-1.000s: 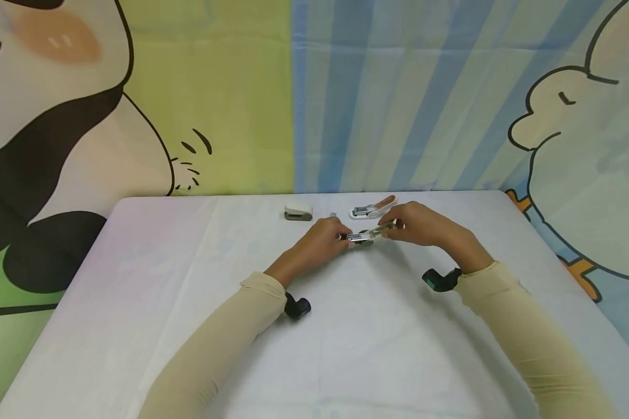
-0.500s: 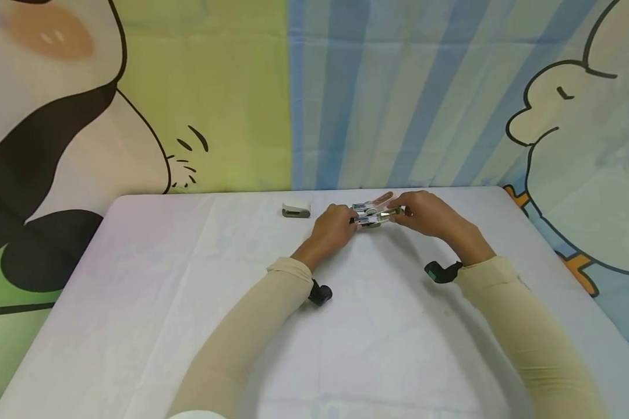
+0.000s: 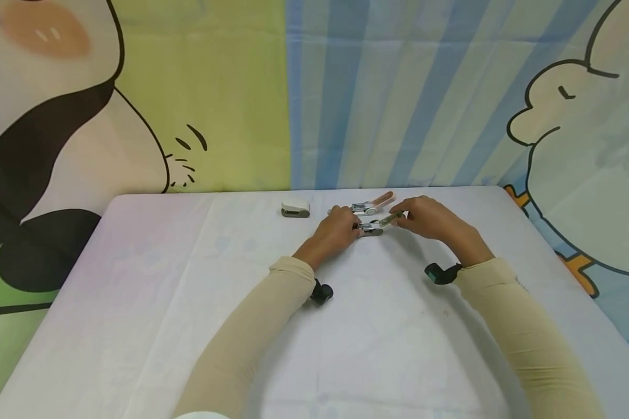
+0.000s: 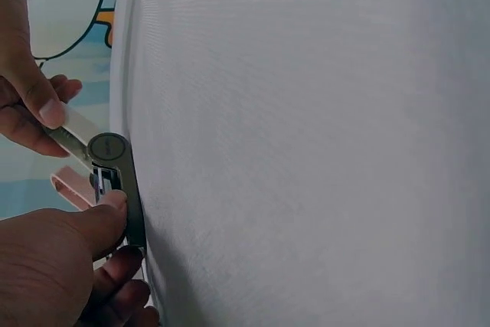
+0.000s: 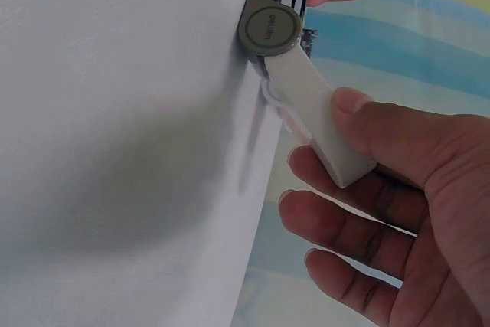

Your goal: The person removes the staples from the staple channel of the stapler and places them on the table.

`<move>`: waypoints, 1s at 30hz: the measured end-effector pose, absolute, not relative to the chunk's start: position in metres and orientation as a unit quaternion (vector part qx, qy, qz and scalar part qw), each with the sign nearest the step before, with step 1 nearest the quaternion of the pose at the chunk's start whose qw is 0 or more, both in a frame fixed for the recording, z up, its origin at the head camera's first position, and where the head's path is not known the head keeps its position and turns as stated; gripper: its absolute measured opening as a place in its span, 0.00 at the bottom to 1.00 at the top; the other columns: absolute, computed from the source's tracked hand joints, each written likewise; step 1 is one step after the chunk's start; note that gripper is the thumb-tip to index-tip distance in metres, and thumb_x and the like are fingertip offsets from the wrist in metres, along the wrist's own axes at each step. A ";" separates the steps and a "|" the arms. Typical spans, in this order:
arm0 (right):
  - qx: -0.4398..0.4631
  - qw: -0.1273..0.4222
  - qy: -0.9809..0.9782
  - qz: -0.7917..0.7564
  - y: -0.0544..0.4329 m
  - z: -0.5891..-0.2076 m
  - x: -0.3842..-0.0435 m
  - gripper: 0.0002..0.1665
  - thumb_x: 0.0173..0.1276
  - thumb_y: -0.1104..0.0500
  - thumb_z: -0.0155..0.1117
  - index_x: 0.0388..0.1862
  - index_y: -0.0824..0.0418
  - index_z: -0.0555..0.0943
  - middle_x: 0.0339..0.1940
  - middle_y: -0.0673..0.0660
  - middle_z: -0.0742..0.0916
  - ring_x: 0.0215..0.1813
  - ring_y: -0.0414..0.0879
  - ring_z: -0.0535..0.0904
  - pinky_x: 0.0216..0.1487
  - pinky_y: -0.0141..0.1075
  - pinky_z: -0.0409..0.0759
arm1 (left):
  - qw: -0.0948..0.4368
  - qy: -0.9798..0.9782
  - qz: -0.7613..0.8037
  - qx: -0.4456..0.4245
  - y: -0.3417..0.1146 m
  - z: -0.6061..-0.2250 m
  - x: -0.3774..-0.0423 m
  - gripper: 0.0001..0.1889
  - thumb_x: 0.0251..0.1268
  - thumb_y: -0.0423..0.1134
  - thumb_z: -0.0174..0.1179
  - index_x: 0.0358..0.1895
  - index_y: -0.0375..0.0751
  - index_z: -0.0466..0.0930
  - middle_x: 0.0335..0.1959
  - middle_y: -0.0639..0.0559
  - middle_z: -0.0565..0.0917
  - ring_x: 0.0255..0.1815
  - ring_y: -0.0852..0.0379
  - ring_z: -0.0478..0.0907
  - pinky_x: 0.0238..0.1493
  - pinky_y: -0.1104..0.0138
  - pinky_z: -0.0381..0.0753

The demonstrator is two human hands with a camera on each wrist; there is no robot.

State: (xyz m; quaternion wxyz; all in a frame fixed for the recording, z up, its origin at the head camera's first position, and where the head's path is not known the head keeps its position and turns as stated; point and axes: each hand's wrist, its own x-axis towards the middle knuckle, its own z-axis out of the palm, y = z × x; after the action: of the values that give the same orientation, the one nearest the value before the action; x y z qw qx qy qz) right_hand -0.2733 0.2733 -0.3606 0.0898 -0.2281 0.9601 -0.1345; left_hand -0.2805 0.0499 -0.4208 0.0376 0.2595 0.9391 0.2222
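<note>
A patterned backdrop (image 3: 230,110) stands beyond the grip, and below it a white table (image 3: 215,349) spreads out toward the viewer. Two beige sleeves (image 3: 251,331) reach up the table from the near side, one to each hand.

The right hand (image 3: 424,218) has its thumb on one face of the held stapler's (image 5: 302,86) white lid and its index finger against the other, a narrow pinch; the remaining fingers are spread behind. The left hand (image 3: 334,231) pinches the grey base at the other end, thumb pressed on the metal channel. So the stapler lies between the two hands, lid swung back from the base at the round hub; whether it touches the table I cannot tell.

The pink stapler (image 3: 372,206), also opened, is just beyond the held one, near the table's far edge. The white stapler (image 3: 295,209), closed, sits apart, left of the left hand. Nearer than each hand, a black camera (image 3: 322,293) juts from the wrist.
</note>
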 end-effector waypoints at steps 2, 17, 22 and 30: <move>-0.225 0.095 0.960 -0.136 0.271 -0.363 -0.274 0.21 0.69 0.60 0.64 0.58 0.67 0.80 0.43 0.60 0.86 0.28 0.45 0.76 0.32 0.41 0.74 | 0.037 0.939 0.215 0.266 0.048 -0.421 -0.281 0.10 0.69 0.41 0.61 0.46 0.43 0.88 0.43 0.48 0.79 0.44 0.53 0.71 0.42 0.62 0.72; -0.229 0.065 0.956 -0.173 0.259 -0.358 -0.270 0.20 0.71 0.61 0.61 0.59 0.70 0.79 0.50 0.65 0.84 0.48 0.57 0.79 0.46 0.51 0.76 | 0.032 0.954 0.152 0.258 0.038 -0.414 -0.280 0.29 0.66 0.51 0.63 0.66 0.42 0.73 0.54 0.47 0.76 0.53 0.51 0.74 0.50 0.58 0.76; -0.244 -0.010 0.950 -0.193 0.245 -0.348 -0.267 0.17 0.69 0.63 0.64 0.55 0.64 0.82 0.51 0.63 0.84 0.55 0.59 0.76 0.53 0.55 0.72 | -0.009 0.949 0.185 0.256 0.021 -0.406 -0.282 0.29 0.63 0.51 0.65 0.65 0.42 0.75 0.49 0.48 0.77 0.48 0.54 0.75 0.47 0.62 0.76; -0.293 -0.033 0.924 -0.243 0.212 -0.344 -0.271 0.16 0.70 0.62 0.63 0.55 0.64 0.82 0.50 0.59 0.85 0.50 0.55 0.80 0.49 0.50 0.78 | 0.002 0.946 0.228 0.231 -0.005 -0.399 -0.287 0.24 0.65 0.46 0.65 0.61 0.39 0.79 0.46 0.48 0.79 0.46 0.55 0.77 0.47 0.63 0.77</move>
State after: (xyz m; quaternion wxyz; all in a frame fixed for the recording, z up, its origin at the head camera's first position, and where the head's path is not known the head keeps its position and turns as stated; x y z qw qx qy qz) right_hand -0.2711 0.2123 -0.3441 -0.0327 -0.2928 0.9242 -0.2431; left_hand -0.2870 -0.0053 -0.3987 0.0024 0.2308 0.9459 0.2282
